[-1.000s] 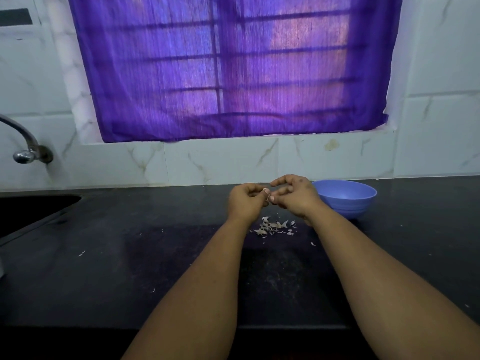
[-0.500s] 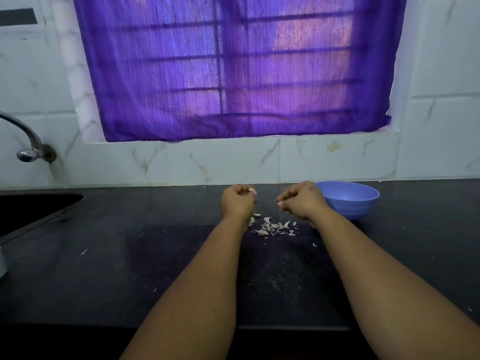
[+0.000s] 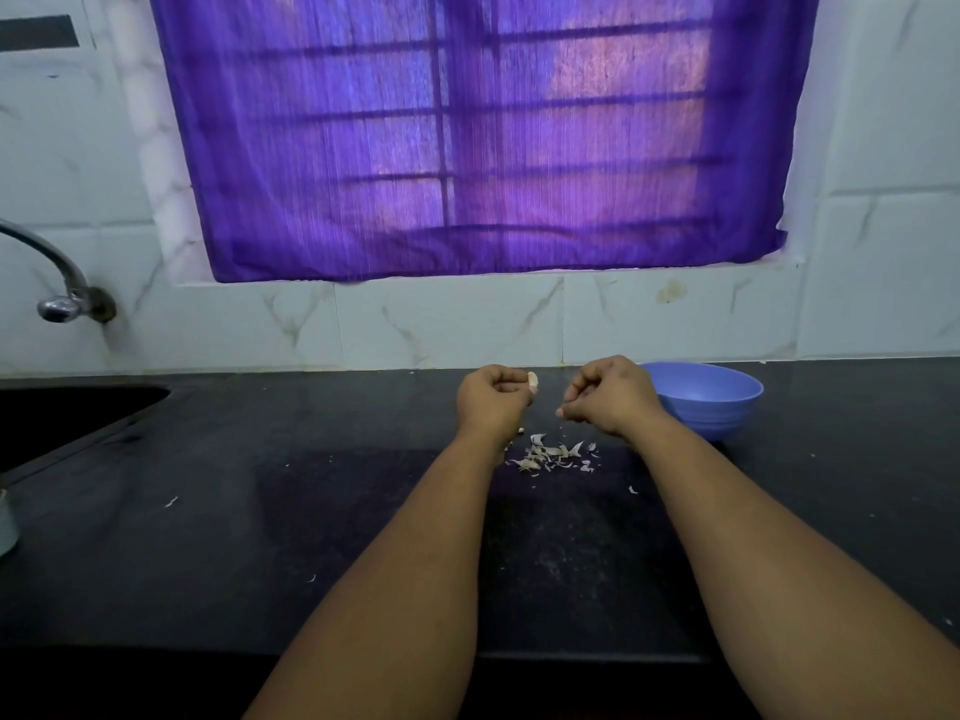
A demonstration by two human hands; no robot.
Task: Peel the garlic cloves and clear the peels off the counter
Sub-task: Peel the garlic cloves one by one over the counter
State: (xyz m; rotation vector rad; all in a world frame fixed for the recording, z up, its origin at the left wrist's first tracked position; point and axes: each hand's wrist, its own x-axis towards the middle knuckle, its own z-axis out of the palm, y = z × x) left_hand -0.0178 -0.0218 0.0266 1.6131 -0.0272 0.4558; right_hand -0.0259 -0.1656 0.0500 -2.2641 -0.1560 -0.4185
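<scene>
My left hand (image 3: 493, 400) is curled and pinches a pale garlic clove (image 3: 533, 381) at its fingertips, held above the black counter (image 3: 322, 511). A short gap to the right, my right hand (image 3: 610, 397) has its fingers curled with the fingertips pinched together; what they hold is too small to tell. A small heap of garlic peels (image 3: 553, 453) lies on the counter just below and between both hands. A blue bowl (image 3: 711, 402) stands behind my right hand, partly hidden by it.
A sink (image 3: 62, 413) is sunk into the counter at the left, with a metal tap (image 3: 57, 283) on the tiled wall above it. A few stray peel flecks (image 3: 171, 502) lie scattered on the counter. A purple curtain covers the window.
My hands were together on the clove a second ago; they have drawn apart, the left keeping the clove and the right moving right and slightly down.
</scene>
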